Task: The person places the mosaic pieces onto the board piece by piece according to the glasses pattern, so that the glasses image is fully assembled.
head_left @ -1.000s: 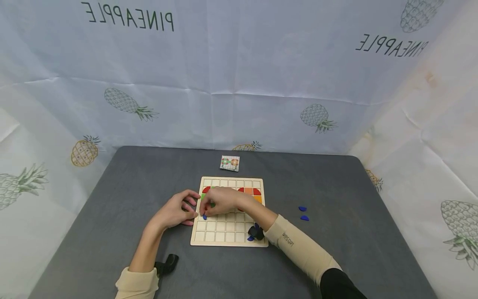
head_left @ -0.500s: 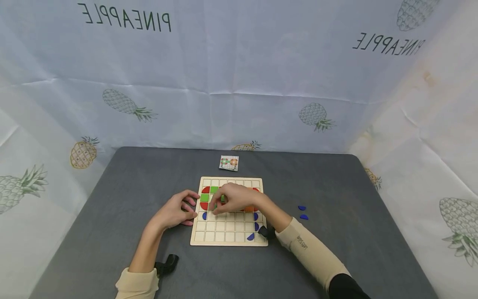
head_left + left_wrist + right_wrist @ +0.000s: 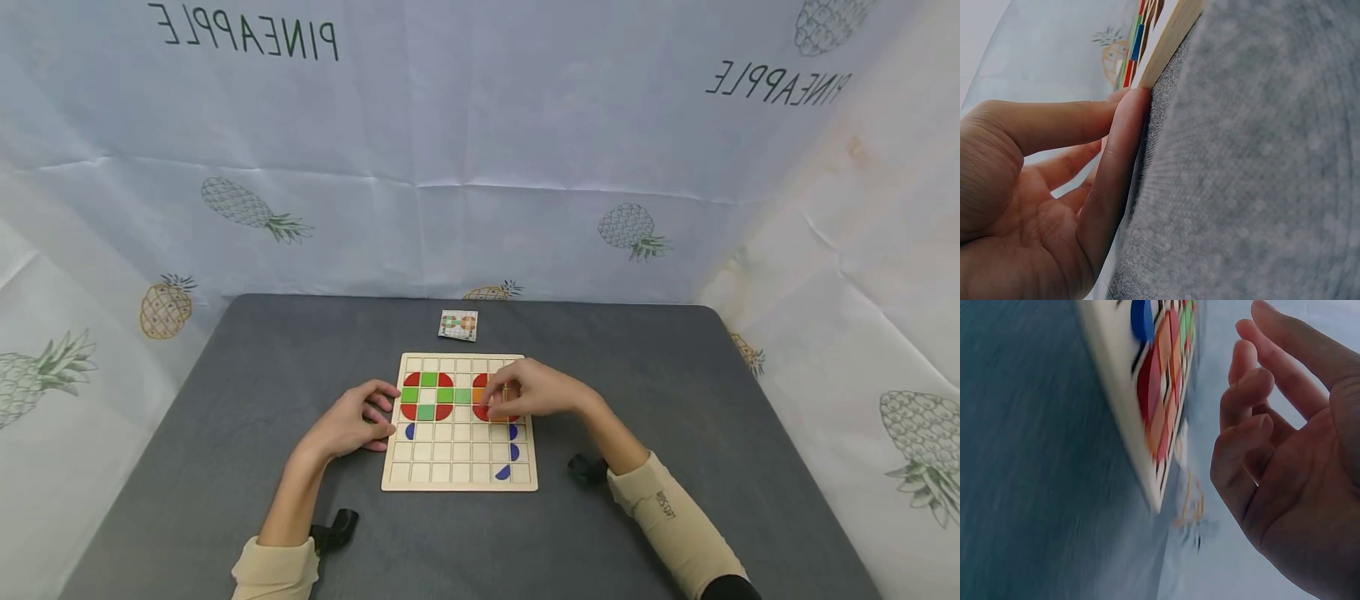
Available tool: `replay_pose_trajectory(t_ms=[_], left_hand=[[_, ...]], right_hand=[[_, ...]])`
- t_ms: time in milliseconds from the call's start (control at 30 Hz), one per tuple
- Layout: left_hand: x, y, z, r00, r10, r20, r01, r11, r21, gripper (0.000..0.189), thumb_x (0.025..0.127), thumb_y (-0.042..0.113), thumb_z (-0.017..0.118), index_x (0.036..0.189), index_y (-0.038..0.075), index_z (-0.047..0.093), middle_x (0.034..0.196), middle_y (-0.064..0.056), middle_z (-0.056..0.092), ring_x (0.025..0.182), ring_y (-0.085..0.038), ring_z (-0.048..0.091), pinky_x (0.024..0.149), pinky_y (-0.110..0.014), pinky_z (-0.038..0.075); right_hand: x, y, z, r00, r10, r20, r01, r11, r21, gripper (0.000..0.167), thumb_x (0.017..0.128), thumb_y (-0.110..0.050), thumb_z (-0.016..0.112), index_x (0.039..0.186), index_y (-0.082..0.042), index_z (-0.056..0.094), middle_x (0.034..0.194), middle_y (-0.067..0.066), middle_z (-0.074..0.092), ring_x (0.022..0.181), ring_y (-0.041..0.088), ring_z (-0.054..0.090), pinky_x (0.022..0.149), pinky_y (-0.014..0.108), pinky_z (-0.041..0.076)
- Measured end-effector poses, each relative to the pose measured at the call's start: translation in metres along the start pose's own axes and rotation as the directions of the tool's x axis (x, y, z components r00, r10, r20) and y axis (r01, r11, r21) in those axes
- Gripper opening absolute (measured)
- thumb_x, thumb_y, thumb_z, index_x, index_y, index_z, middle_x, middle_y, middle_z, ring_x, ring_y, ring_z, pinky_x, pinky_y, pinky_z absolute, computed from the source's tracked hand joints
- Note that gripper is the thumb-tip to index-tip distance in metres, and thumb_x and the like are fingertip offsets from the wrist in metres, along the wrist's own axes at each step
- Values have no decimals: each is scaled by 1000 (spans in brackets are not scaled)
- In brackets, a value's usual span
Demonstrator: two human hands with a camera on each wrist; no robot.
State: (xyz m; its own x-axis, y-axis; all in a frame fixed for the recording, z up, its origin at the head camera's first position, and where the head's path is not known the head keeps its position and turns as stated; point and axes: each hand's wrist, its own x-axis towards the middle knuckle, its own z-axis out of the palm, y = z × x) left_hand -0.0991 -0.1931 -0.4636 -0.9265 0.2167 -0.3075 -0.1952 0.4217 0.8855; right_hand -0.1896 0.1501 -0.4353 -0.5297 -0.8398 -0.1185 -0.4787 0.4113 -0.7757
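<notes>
A wooden grid board [image 3: 457, 483] lies on the table, bearing red quarter-circle pieces, green squares [image 3: 462, 396] and orange pieces. One blue half-circle piece [image 3: 410, 432] sits in a cell near the left edge; several others, among them a blue half-circle [image 3: 513, 452], are at the lower right. My left hand [image 3: 352, 423] touches the board's left edge with its fingertips, which the left wrist view shows against the rim. Above the board's right side is my right hand [image 3: 540, 390], fingers loosely bent. In the right wrist view nothing shows between its fingers. This hand covers some orange and red pieces.
A small printed pattern card [image 3: 458, 325] lies behind the board. The grey table [image 3: 637, 367] reaches back to a hanging pineapple-print cloth [image 3: 450, 233]. Each wrist carries a black camera, the left one [image 3: 341, 529] close to the tabletop.
My right hand has left the blue half-circle in the left cell and moved right across the board. Its forearm now covers the two loose blue pieces' spot. My left hand has stayed put.
</notes>
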Motion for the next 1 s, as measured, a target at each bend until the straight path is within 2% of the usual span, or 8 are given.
replay_pose_trajectory(t_ms=[233,467,667,833,1000], left_hand=[[0,2,-2,1000,1,13,0,1000,-9,57,93,-7,78,145,-3,55,118,-21,55,93,-25,61,69,-41,70],[0,1,-3,1000,12,15,-12,1000,-1,57,93,-5,79,145,-4,54,117,-21,56,93,-24,63,68,-40,69],[0,1,-3,1000,16,12,-16,1000,-7,58,93,-6,78,145,-4,54,117,-22,56,93,-24,63,68,-41,69],[0,1,-2,1000,10,12,-10,1000,-15,58,93,-7,78,145,-4,55,117,-21,55,94,-24,62,68,-41,69],[-1,0,0,1000,2,9,-2,1000,-16,56,93,-6,78,144,-3,56,117,-21,55,92,-25,62,68,-40,69]], right_hand=[[-45,17,-21,991,93,-100,-94,996,-5,22,99,-26,82,116,-12,82,92,-2,74,63,7,55,57,22,47],[-87,45,-34,975,147,-169,-145,989,22,22,98,-22,83,115,-9,81,96,3,75,64,8,58,58,23,52],[-116,64,-36,959,204,-197,-201,979,37,23,97,-21,83,116,-7,81,99,7,74,64,16,63,59,23,53],[-136,75,-38,947,235,-218,-227,972,61,25,96,-16,84,118,-4,80,104,13,75,64,7,61,58,22,50],[-149,85,-38,946,250,-205,-241,968,68,26,95,-14,84,118,-4,80,106,15,77,63,2,58,57,21,49]])
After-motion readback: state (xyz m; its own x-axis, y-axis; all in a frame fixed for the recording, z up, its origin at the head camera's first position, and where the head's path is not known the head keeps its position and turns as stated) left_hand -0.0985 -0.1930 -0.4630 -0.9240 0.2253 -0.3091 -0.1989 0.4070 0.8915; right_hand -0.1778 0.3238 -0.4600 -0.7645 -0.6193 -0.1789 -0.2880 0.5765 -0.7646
